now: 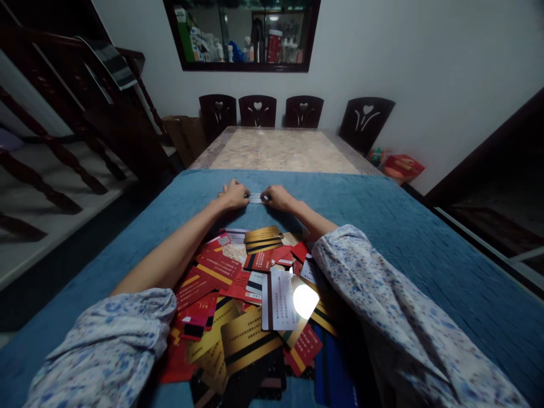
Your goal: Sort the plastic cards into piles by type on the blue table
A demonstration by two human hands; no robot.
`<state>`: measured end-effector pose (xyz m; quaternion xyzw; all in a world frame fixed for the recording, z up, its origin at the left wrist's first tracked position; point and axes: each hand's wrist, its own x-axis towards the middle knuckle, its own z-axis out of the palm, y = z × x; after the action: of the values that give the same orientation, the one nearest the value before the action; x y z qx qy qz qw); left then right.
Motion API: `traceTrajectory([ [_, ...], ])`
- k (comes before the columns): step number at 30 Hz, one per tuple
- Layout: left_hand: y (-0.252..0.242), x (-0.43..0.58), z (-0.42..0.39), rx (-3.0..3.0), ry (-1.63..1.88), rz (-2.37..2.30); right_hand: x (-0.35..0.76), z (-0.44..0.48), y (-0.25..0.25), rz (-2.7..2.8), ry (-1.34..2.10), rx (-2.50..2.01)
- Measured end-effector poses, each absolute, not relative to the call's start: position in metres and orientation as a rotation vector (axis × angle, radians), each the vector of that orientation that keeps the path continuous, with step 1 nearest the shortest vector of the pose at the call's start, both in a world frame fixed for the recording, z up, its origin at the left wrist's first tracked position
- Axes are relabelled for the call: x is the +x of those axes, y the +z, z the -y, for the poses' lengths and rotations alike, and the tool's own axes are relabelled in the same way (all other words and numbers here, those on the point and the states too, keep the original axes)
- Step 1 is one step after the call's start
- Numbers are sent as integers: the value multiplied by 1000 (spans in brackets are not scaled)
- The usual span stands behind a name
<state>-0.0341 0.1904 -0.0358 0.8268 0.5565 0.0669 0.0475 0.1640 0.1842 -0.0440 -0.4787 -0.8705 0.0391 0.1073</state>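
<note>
Out past the pile, my left hand [235, 196] is closed on the left end of a small whitish card [255, 198]. My right hand [278, 198] pinches the right end of the same card, its fingers curled. The card lies low over the blue cloth, and its ends are hidden by my fingers. Between my forearms spreads a heap of overlapping plastic cards, among them a gold card [250, 338], a white card [278, 300] with a dark stripe, and a red card [216, 267]. Light glares off one gold card beside the white one.
A blue cloth [140, 238] covers the near part of the table, with a marbled tabletop [280, 148] beyond it. Several dark chairs [258, 110] stand along the far side. A cardboard box [185, 136] sits at the left, a red bag [403, 166] at the right.
</note>
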Motion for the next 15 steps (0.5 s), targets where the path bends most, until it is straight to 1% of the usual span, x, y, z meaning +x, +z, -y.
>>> traceTrajectory([
  [4, -33, -30, -185, 2567, 110, -1738, 164, -184, -43, 2567, 132, -1426],
  [15, -31, -29, -171, 2694, 232, -1593, 157, -176, -37, 2579, 127, -1499],
])
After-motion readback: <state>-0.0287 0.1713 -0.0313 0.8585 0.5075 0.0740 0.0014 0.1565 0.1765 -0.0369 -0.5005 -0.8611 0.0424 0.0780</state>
